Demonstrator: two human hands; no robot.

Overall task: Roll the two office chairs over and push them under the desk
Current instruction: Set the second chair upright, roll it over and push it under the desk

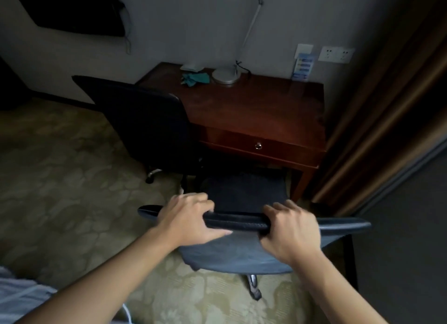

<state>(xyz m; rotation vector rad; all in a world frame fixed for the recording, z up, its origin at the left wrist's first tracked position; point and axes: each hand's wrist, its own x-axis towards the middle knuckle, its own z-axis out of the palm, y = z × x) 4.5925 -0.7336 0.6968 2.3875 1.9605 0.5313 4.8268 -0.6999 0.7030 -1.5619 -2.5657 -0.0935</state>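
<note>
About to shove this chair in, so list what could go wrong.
1. The other chair already stands at the desk on its left side, so the mesh chair may bump it.
2. The right desk leg is close to the seat and could catch it.
3. Both hands, left hand and right hand, wrap the backrest top, near the drawer front.

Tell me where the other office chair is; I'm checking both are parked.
The black chair stands left of centre, at the desk's left end.
</note>
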